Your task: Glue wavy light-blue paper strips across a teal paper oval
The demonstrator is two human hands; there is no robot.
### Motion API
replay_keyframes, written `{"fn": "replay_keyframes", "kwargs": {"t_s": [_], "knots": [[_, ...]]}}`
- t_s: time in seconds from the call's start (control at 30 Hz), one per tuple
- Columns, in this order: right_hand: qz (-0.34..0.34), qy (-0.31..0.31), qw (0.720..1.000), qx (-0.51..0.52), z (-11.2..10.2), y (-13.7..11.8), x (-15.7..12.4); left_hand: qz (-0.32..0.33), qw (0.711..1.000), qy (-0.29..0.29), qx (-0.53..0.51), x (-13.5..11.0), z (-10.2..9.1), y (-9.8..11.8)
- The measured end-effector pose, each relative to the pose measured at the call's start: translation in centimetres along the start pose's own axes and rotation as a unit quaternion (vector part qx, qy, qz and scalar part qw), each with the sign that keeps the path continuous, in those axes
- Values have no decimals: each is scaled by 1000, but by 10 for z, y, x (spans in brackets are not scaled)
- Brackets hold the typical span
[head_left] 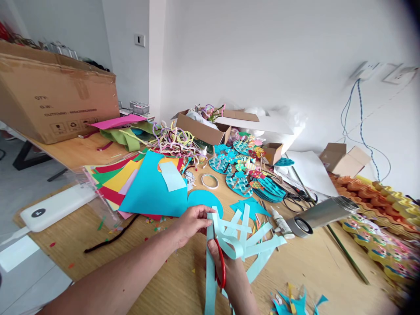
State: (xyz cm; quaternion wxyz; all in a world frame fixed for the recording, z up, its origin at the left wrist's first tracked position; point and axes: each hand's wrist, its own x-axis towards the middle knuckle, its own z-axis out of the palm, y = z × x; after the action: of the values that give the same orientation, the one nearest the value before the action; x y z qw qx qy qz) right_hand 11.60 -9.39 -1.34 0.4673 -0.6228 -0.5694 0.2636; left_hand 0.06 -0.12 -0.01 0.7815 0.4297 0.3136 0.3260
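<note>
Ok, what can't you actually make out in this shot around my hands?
All in the head view:
- scissors: blades mostly hidden behind the light-blue paper that the left hand pinches.
- right hand: forearm cut off by the bottom edge.
- cardboard box: smaller print too blurred to read.

Single head-worn view, looking forward and down, left hand (191, 222) and right hand (233, 270) close below, table (311, 262) running to the wall (262, 52).

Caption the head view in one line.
Left hand pinches pale blue paper strips while right hand holds red-handled scissors at a cluttered craft table.
</note>
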Motion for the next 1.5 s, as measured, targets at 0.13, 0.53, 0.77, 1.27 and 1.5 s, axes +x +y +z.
{"fn": "replay_keyframes", "kwargs": {"t_s": [0.13,0.53,0.77,1.27,1.5], "knots": [[-12,8,1000,2,-1,-2,0,-4,1000,-4,2,0,0,-1],[-3,-14,999,34,1,-2,2,-7,1000,-10,7,-1,-1,0],[-1,-18,1000,14,-1,2,1,-10,1000,-11,5,-1,0,0],[11,18,1000,0,-2,2,-1,-19,1000,18,15,0,2,0],[0,0,1000,5,-2,0,0,-16,999,26,38,3,1,-4]]}}
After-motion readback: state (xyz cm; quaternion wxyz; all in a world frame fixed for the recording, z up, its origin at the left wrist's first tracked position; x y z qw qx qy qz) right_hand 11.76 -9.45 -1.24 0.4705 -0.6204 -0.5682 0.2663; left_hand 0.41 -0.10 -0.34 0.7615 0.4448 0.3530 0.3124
